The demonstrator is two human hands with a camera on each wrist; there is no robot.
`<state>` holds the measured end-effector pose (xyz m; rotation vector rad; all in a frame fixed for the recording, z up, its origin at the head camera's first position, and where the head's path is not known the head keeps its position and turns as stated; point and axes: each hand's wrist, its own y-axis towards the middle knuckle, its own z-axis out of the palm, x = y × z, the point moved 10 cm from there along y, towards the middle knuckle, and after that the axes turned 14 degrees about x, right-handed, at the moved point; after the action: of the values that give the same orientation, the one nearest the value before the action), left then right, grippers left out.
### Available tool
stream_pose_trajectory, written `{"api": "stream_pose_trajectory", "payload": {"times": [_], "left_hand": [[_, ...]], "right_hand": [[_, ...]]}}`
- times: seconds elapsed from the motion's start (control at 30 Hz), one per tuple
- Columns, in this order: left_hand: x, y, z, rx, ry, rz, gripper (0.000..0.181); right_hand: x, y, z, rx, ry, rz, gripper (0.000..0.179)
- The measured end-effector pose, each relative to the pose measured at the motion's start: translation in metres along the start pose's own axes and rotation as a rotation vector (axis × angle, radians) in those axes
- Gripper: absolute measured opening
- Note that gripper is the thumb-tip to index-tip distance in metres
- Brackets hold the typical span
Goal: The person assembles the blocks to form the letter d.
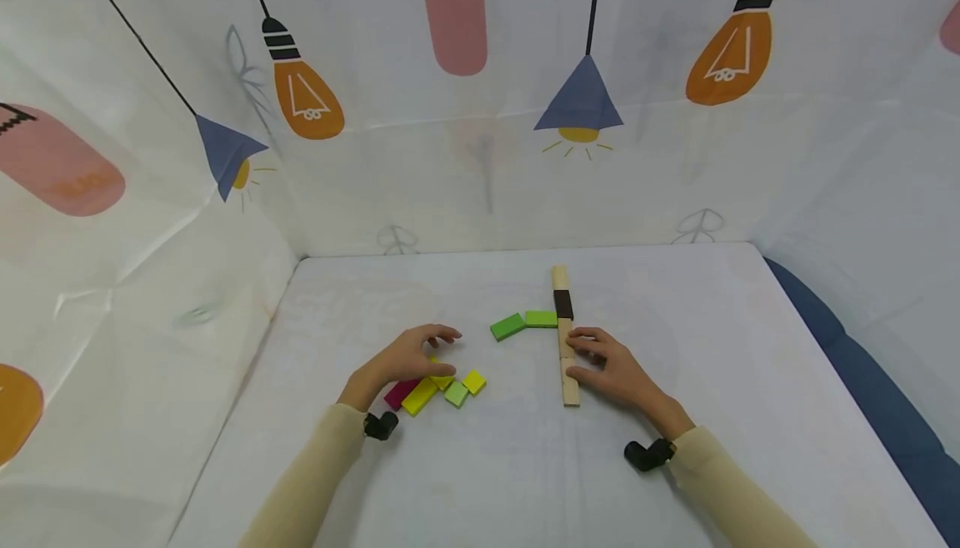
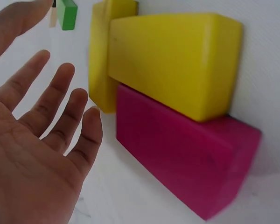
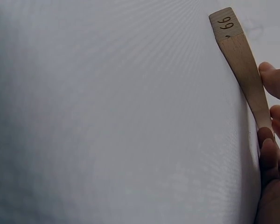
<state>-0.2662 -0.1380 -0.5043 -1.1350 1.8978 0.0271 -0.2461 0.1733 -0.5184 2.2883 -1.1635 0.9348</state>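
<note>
My left hand (image 1: 403,358) hovers with fingers spread over the left cluster, holding nothing. Around it lie a magenta block (image 2: 172,154), a long yellow block (image 2: 163,60) beside it, another yellow block (image 2: 100,56), a light green block (image 1: 457,394) and a small yellow block (image 1: 474,381). The fingertips and thumb tip of my right hand (image 1: 621,371) rest at the right side of a straight row of plain wooden blocks (image 1: 572,394). In the right wrist view, numerals mark the end face of the nearest wooden block (image 3: 242,60).
Farther up the row sit a dark brown block (image 1: 563,305) and a plain block (image 1: 560,277) at its far end. Two green blocks, one straight (image 1: 541,320) and one angled (image 1: 507,327), extend leftward from the row. A patterned curtain (image 1: 480,173) stands behind the white table (image 1: 660,306).
</note>
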Motion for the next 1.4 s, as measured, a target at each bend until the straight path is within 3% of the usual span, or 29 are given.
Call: {"api": "stream_pose_trajectory", "payload": {"times": [0.5,0.7,0.93,1.07,1.4], "left_hand": [[0.014,-0.009,0.008,0.042,0.021,-0.035,0.041],[0.015,-0.006,0.004,0.003,0.039,-0.043,0.032],[0.025,-0.006,-0.007,-0.095,0.027,-0.107,0.031],[0.03,-0.009,-0.011,-0.133,0.014,-0.106,0.032],[0.04,-0.012,-0.01,-0.093,-0.062,-0.093,0.037]], "right_hand": [[0.005,0.0,-0.003,-0.005,-0.009,-0.008,0.049],[0.002,0.001,-0.002,-0.002,-0.007,0.007,0.049],[0.001,0.0,-0.001,-0.002,-0.005,0.016,0.049],[0.001,0.0,0.0,0.003,-0.006,0.024,0.049],[0.0,-0.001,0.001,0.004,-0.014,0.028,0.05]]}}
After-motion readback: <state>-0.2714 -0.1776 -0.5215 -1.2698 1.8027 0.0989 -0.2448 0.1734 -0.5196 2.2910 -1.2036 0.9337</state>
